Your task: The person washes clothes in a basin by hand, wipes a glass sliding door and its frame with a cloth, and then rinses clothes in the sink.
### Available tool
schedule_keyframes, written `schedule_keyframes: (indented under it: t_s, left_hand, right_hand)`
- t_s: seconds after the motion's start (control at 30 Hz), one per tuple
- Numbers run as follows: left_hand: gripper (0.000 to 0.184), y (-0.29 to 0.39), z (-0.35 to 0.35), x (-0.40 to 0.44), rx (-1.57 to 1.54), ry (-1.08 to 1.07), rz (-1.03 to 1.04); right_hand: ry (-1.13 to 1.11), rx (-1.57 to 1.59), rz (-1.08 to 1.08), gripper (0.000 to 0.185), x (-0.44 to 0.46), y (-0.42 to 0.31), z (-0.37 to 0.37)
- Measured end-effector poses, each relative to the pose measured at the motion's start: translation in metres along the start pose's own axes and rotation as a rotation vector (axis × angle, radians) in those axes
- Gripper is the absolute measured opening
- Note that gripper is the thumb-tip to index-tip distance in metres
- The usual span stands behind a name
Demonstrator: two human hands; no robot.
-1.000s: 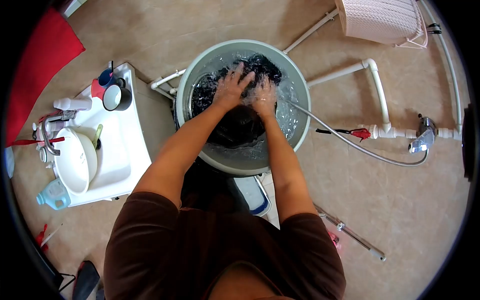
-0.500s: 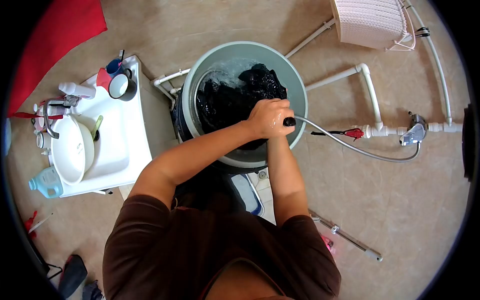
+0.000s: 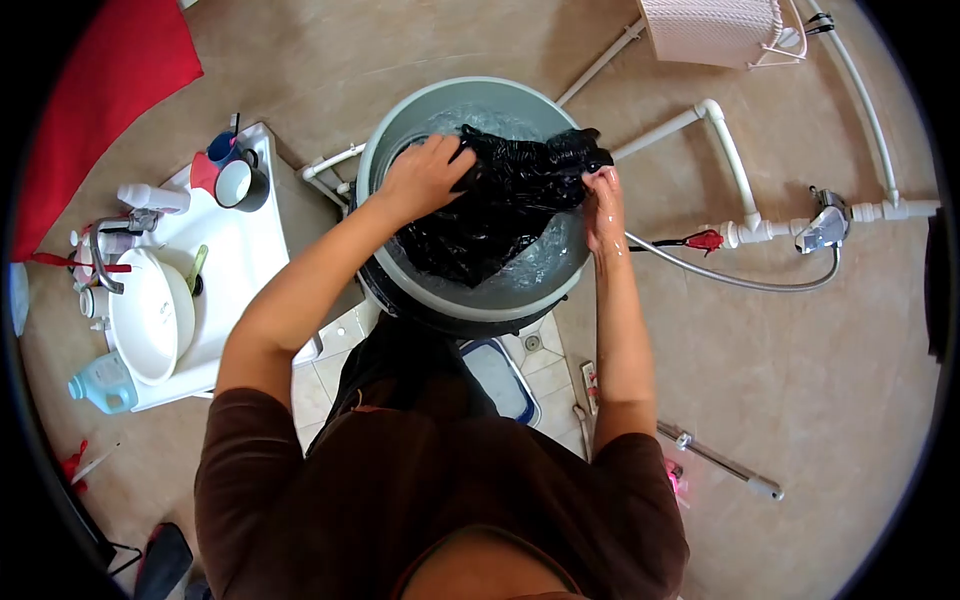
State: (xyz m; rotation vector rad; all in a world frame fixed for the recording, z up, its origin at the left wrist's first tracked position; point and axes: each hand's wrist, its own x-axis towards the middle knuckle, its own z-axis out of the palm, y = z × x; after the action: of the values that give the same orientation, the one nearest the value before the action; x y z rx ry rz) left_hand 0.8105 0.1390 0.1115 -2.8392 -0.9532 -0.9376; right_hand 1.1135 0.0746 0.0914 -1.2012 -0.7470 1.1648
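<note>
A wet black garment (image 3: 500, 200) is spread and bunched in a round grey tub (image 3: 375, 130) with rippling water (image 3: 545, 265) around it. My left hand (image 3: 428, 178) grips the cloth's left side, fingers curled over it. At the tub's right rim, my right hand (image 3: 604, 205) pinches the raised right end of the garment. Water drops show on my right wrist. A flexible metal hose (image 3: 700, 275) runs from the wall tap (image 3: 825, 230) toward the tub; its near end is hidden behind my right arm.
On the left stands a white sink (image 3: 240, 290) holding a white basin (image 3: 125, 330), with a mug (image 3: 250, 190) and bottles on its edge. White pipes (image 3: 740, 170) run along the right wall. A pink woven basket (image 3: 710, 30) hangs at upper right. Below the tub lies a blue-rimmed tray (image 3: 520, 395).
My hands, together at the hose's black end before, have moved apart onto the garment. The left went left and up, the right up and right. The cloth's right end is now lifted and stretched.
</note>
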Motion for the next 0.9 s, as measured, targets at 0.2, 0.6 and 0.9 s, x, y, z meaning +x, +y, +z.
schedule_keyframes:
  t_s: [0.2, 0.6, 0.9]
  left_hand:
    - [0.04, 0.023, -0.013, -0.046, -0.348, -0.359, 0.205]
    - [0.071, 0.0, 0.094, -0.021, 0.011, -0.473, -0.369]
    - [0.076, -0.006, 0.155, -0.01, 0.034, -0.614, -0.542]
  right_hand:
    - [-0.02, -0.235, -0.105, 0.01, 0.0, -0.012, -0.012]
    - [0.065, -1.427, -0.257, 0.078, 0.023, 0.11, 0.086]
    - [-0.016, -1.601, -0.566, 0.077, 0.073, 0.168, 0.058]
